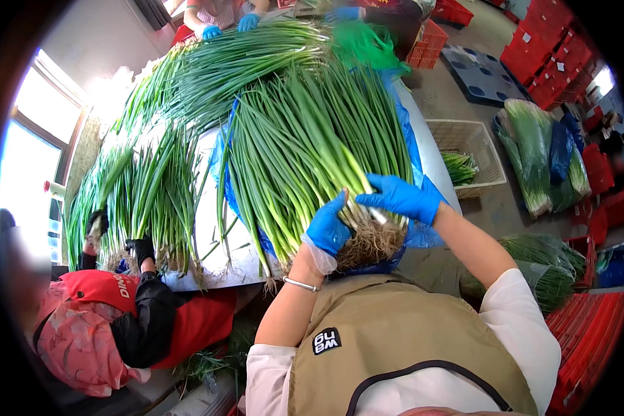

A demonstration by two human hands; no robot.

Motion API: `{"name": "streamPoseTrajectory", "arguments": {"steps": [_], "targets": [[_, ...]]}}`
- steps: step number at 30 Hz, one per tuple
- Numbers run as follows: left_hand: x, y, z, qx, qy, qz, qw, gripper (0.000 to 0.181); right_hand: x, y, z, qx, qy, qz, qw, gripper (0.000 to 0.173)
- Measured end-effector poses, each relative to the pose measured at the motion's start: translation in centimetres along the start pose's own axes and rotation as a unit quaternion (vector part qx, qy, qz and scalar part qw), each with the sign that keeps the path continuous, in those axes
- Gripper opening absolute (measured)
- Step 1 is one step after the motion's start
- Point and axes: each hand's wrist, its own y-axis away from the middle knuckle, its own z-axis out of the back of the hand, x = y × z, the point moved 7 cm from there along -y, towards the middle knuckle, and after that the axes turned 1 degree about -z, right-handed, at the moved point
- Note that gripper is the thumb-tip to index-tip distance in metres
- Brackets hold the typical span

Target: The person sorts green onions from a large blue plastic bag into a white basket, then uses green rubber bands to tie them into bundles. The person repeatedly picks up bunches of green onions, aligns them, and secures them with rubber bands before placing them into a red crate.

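Observation:
A thick pile of green onions (296,151) lies in front of me on blue plastic sheeting (413,140), its bushy roots (369,242) towards my body. Blue gloves cover both hands. Between the thumb and fingers of my right hand (403,198) runs a green onion stalk (354,164); its white root end shows below the fingers. Just left of it, my left hand (330,226) is against the lower stalks and roots, thumb raised. Its other fingers are mostly hidden, so I cannot tell whether it grips anything.
More onions (156,182) cover the table (213,270) to the left, where a co-worker's black-gloved hand (141,249) holds stalks. Another person's blue-gloved hands (248,22) are across the table. Green netting (366,44) lies at the far right corner; a cream crate (491,156) stands right.

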Motion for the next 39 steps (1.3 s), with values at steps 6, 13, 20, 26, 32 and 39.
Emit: {"name": "streamPoseTrajectory", "arguments": {"steps": [6, 13, 20, 26, 32, 39], "targets": [[1.0, -0.2, 0.5, 0.076, -0.044, 0.048, 0.995, 0.029, -0.7, -1.3, -1.8, 0.129, -0.076, -0.024, 0.988, 0.052], [2.7, 0.8, -1.8, 0.113, -0.137, -0.014, 0.984, 0.029, -0.7, -5.3, -4.0, 0.247, -0.486, -0.08, 0.835, 0.063], [4.3, 2.6, -1.6, 0.134, -0.296, -0.037, 0.945, 0.039, 1.2, -6.1, -2.6, 0.188, -0.535, 0.005, 0.823, 0.079], [-0.3, 6.6, -3.8, 0.121, -0.521, 0.069, 0.842, 0.034, 6.8, -4.6, 2.1, 0.176, -0.579, 0.23, 0.762, 0.074], [-4.4, 9.7, -1.7, 0.118, -0.594, 0.14, 0.783, 0.041, 6.0, -1.9, 4.4, 0.086, -0.561, 0.269, 0.778, 0.068], [-2.4, 7.1, -6.1, 0.235, -0.338, 0.209, 0.887, 0.076, 3.6, -0.3, -0.4, 0.008, -0.637, 0.244, 0.732, 0.058]]}}
